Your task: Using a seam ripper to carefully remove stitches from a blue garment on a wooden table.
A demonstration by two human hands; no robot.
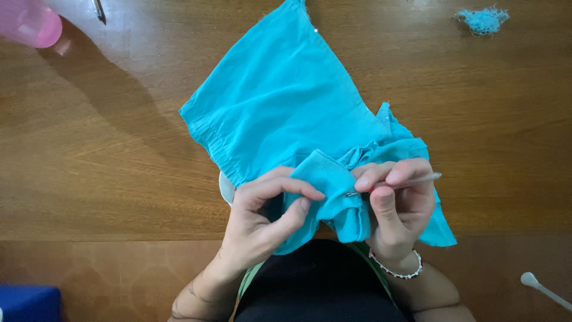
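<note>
A turquoise cloth garment [286,101] lies spread on a brown wooden table [101,155], its near part bunched up between my hands. My left hand [262,217] pinches a fold of the cloth between thumb and fingers. My right hand [400,206], with a bead bracelet on the wrist, holds a thin tool with a pale handle [417,179]. Its metal tip touches the folded seam at the middle of the fold.
A tuft of turquoise threads [484,19] lies at the far right. A pink container [28,22] stands at the far left, a dark pen tip [99,11] beside it. A white rounded object [539,286] and a blue thing [30,303] sit below the table's near edge.
</note>
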